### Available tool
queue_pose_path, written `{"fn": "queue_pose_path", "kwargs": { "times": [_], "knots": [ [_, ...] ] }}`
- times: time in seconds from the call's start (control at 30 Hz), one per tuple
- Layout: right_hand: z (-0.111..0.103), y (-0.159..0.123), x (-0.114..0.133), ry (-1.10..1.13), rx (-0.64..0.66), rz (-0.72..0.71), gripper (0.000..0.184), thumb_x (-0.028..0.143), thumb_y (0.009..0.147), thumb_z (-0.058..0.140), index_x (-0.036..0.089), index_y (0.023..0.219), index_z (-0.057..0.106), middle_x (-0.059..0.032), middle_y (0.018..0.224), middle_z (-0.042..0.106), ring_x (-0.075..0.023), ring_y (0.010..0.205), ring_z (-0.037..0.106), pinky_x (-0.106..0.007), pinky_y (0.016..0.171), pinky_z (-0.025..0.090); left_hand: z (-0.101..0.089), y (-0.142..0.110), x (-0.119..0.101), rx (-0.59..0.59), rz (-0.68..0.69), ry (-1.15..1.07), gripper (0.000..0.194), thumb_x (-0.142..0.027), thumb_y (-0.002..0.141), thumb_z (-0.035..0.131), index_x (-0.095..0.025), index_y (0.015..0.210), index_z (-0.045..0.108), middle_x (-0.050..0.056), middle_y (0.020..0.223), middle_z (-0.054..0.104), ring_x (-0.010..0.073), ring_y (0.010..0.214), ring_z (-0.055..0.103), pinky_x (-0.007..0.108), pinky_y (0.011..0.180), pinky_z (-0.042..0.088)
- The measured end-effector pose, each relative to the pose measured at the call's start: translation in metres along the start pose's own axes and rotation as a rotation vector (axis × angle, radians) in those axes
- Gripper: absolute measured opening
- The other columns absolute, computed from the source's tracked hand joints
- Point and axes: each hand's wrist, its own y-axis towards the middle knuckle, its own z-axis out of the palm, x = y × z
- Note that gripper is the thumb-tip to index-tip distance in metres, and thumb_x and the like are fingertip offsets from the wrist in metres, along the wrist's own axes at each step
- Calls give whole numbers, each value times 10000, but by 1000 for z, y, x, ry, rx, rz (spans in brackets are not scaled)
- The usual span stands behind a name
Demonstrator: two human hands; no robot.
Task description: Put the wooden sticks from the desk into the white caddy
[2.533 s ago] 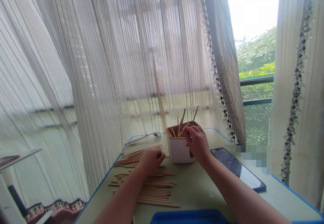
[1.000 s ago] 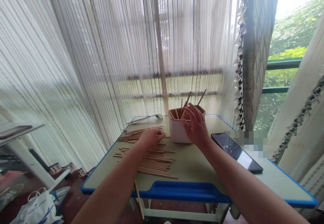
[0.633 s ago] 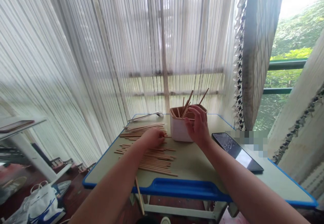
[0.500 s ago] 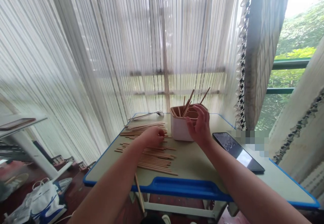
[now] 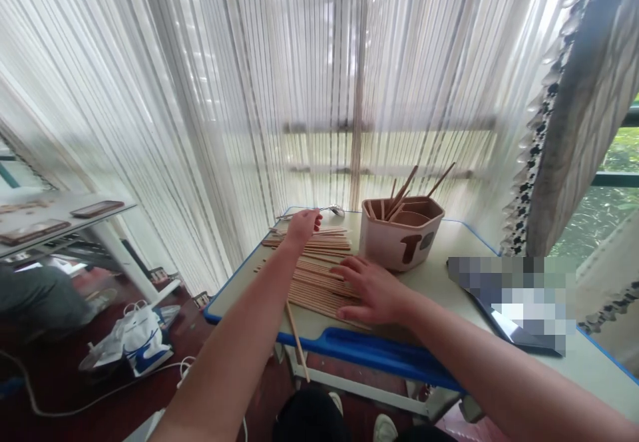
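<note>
My right hand has come away from the squarish white container with a brown rim and lining, whose front, bearing a dark brown letter-like mark, now shows uncovered, and has dropped to the rows of thin, straight, pale tan wooden sticks lying on the pale green, blue-edged tabletop. My left hand has moved too, from near the right ends of those sticks to their far side, so I judge that the handling centres on the loose sticks now, with neither hand at the container. My left arm reaches long and nearly straight across the rows, hiding part of them; its fingers are curled in front of the handle of a shiny metal spoon, and I cannot tell whether they grasp anything. My right arm comes in from the right with palm down, fingers spread leftward and thumb apart on the near side; that hand is free of any grip, though I cannot tell whether its fingertips rest on the sticks or hang just above. A few slender brown sticks lean inside the container, just beyond my right hand, while a dark, flat phone lies to the right, partly masked
</note>
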Motion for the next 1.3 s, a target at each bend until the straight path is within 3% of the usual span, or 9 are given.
{"fn": "queue_pose_path", "kwargs": {
  "times": [0.1,0.2,0.33,0.5,0.67,0.83,1.0,1.3],
  "knots": [
    [7,4,13,26,32,-88,762,624,728,487,169,1328,374,-163,1282,447,-284,1163,401,-443,943,341,-5,7,4,-124,-58,-121,421,-493,779,405,-113,751,582,23,633,558,63,468,470,184,440,337],
    [9,6,22,60,115,-224,579,512,817,439,271,1339,364,-76,1369,386,-264,1251,309,-450,1001,272,-4,10,13,-182,-70,-111,444,-494,804,349,-117,726,569,10,580,524,63,446,446,185,436,338],
    [11,9,22,136,164,-261,448,408,840,436,273,1265,471,-48,1284,484,-226,1196,380,-413,993,289,3,12,24,-266,-7,-20,458,-504,820,316,-144,680,562,-2,541,496,79,440,448,205,452,363],
    [15,10,15,241,138,-252,404,352,806,494,223,1184,551,-74,1207,536,-210,1132,446,-371,970,323,8,12,34,-227,90,129,499,-506,845,267,-162,656,575,-2,507,508,102,461,474,226,496,366],
    [20,9,-1,370,33,-120,254,217,769,526,201,991,647,-60,1019,622,-160,954,553,-296,883,399,9,12,38,-175,186,394,425,-443,830,342,-164,636,597,20,568,580,137,584,531,234,562,352],
    [20,7,-12,432,-29,0,192,242,754,564,186,910,661,-55,996,623,-143,887,568,-254,817,430,13,8,38,-115,261,618,394,-403,846,344,-167,671,606,26,604,599,134,612,521,230,581,315],
    [18,5,-15,267,-59,103,203,179,773,517,192,936,637,-57,954,619,-154,892,544,-270,814,411,16,6,41,-51,356,753,408,-403,859,335,-169,649,594,21,600,586,115,578,471,229,575,277],
    [19,5,-22,-5,77,285,225,253,865,419,182,831,629,-50,841,609,-158,809,525,-261,712,391,15,8,47,-6,355,775,421,-409,858,330,-160,616,568,12,578,558,105,558,441,222,561,259]
  ]
}}
